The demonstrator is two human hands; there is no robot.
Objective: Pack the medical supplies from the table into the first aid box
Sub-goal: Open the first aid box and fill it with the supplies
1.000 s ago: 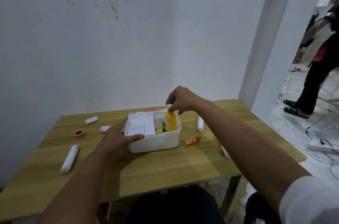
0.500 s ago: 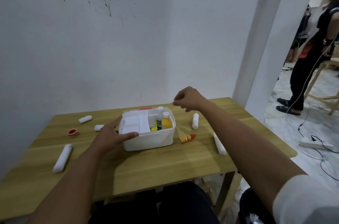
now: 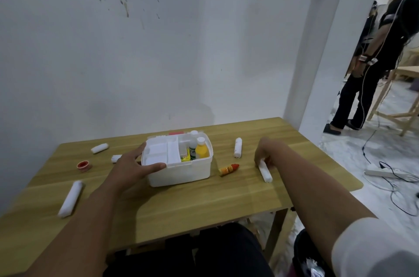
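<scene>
The white first aid box [image 3: 181, 174] stands open mid-table with a yellow bottle [image 3: 202, 150] and a white bottle [image 3: 193, 145] upright inside. My left hand [image 3: 132, 169] grips the box's left front corner, thumb along the rim. My right hand [image 3: 263, 154] is curled down over the far end of a white gauze roll [image 3: 265, 172], which lies on the table right of the box. An orange-red tube [image 3: 229, 169] and another white roll [image 3: 237, 150] lie between box and hand. To the left lie three white rolls [image 3: 70, 198] [image 3: 99, 148] [image 3: 115, 158] and a red tape roll [image 3: 84, 165].
The wooden table [image 3: 204, 204] stands against a white wall. A person in black [image 3: 374, 61] stands in the doorway at right. A power strip [image 3: 381, 172] and cables lie on the floor beside the table's right edge.
My right hand let go of the yellow bottle in the box, swung right and came down on the gauze roll. My left hand stayed on the box.
</scene>
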